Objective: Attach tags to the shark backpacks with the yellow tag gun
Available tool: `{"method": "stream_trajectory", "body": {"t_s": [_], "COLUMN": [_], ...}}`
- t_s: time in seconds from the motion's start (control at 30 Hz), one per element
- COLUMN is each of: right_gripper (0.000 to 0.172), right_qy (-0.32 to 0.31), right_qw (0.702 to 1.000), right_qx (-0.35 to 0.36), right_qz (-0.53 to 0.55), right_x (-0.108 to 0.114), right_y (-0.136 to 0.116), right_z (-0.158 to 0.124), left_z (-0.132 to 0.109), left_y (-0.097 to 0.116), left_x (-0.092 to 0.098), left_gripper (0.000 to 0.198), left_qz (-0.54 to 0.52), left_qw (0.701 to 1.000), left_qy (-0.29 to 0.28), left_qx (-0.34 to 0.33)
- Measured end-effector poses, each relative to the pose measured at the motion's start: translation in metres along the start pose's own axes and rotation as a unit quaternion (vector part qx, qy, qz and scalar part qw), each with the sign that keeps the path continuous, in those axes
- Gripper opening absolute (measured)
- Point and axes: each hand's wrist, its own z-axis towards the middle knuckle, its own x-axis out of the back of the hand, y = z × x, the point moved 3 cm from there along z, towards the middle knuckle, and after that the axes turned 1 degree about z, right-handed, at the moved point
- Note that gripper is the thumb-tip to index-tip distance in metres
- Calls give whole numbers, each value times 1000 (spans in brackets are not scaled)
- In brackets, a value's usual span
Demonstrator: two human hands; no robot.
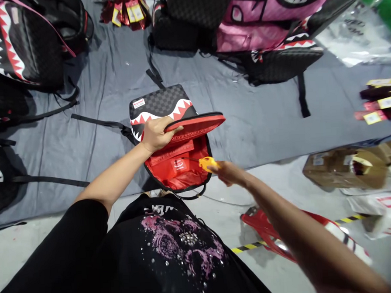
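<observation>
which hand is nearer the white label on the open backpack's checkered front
Left. The left hand holds the red-lined flap, below and right of the white label. The right hand is farther down and right, holding a yellow tool.

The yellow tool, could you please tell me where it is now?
In the head view, the yellow tool is just below and right of centre, in the right hand, at the right edge of the open backpack.
</observation>
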Motion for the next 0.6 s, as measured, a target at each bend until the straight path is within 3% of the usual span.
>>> {"method": "stream_trajectory", "body": {"t_s": [0.1, 0.17, 0.27, 0.37, 0.5, 0.6], "right_gripper": [27, 31, 40, 50, 56, 58], "right_qy": [-16, -59, -135, -127, -83, -84], "right_qw": [982, 978, 989, 978, 935, 897], "right_qx": [-75, -94, -59, -29, 14, 32], "right_qz": [-171, -174, -9, 165, 345, 433], "right_x": [31, 39, 38, 36, 24, 5], "right_y": [3, 6, 14, 27, 40, 39], "right_z": [-16, -24, -31, -26, -6, 8], "left_z": [-2, -3, -4, -4, -5, -5], "left_y": [2, 3, 4, 5, 4, 5], "left_x": [1, 1, 2, 3, 4, 4], "left_gripper": [48, 47, 47, 48, 49, 48], "left_qz": [1, 3, 5, -1, 15, 26], "left_qw": [1000, 1000, 1000, 1000, 999, 999], "left_qy": [-4, -2, 8, 9, -4, -3], "left_qx": [7, 8, 11, 26, 44, 35]}}
